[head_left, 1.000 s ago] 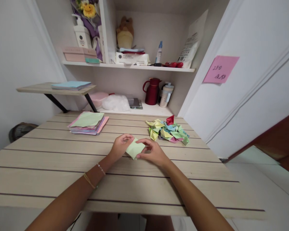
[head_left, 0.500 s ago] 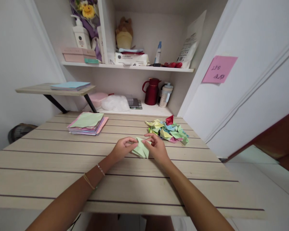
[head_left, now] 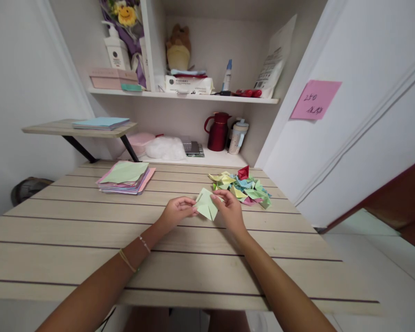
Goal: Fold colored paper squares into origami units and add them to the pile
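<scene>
Between my hands is a pale green sheet of folding paper (head_left: 206,205), partly folded, with creased flaps and a slit at its lower edge. My left hand (head_left: 178,212) pinches its left corner between thumb and fingers. On the other side, my right hand (head_left: 230,211) grips the right edge, the thumb on top and the fingers behind. Just beyond my right hand lies a heap of small folded paper boats (head_left: 240,186) in yellow, green, blue and pink, with a red one (head_left: 243,173) at the back.
A stack of coloured paper squares (head_left: 124,177) sits at the back left of the slatted table (head_left: 180,276). More paper (head_left: 100,122) lies on a small raised shelf (head_left: 51,128). Behind stand a red jug (head_left: 218,133) and a pale tumbler (head_left: 238,138).
The green paper has turned and opened out flatter, rising slightly away from me. My right hand has shifted a little to the right along with it; the left has barely moved.
</scene>
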Demonstrator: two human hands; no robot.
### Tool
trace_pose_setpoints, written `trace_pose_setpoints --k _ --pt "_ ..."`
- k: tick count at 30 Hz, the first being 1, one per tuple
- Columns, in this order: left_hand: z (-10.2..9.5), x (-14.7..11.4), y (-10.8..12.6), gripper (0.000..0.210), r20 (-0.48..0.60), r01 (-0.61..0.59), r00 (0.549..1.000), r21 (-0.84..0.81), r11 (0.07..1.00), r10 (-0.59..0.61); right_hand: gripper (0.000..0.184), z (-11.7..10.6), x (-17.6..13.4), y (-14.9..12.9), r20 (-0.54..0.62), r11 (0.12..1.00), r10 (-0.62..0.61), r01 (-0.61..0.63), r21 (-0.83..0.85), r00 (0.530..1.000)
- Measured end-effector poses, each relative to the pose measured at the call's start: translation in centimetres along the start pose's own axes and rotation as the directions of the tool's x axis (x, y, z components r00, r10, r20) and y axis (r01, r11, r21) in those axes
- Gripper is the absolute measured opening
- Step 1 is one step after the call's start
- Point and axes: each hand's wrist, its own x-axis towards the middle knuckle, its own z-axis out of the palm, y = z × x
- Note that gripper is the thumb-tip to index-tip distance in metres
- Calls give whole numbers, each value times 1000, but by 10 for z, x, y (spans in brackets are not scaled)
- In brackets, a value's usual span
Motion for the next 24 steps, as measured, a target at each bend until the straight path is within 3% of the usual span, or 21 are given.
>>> trace_pose_setpoints --k 5,10,15,17,19,24 --pt "-1 -1 7 42 -17 -26 1000 -44 999 25 34 2 -2 -1 78 998 20 -25 62 997" --pt "2 -4 9 45 42 58 997 3 998 -58 30 5 -6 -4 176 1000 1 1 -16 984" --pt "0 -4 8 35 31 77 997 -68 995 -75 57 8 -9 -4 275 1000 12 -16 13 961" --pt "0 -4 8 34 18 62 998 -112 992 -60 50 9 -10 -1 323 999 13 0 -41 946" --pt "1 -4 8 33 22 54 998 -108 993 -51 30 9 -10 3 310 989 12 34 -143 951" --pt "0 -1 8 23 -21 -10 1000 133 991 13 19 6 -8 3 201 968 -36 84 -237 979"
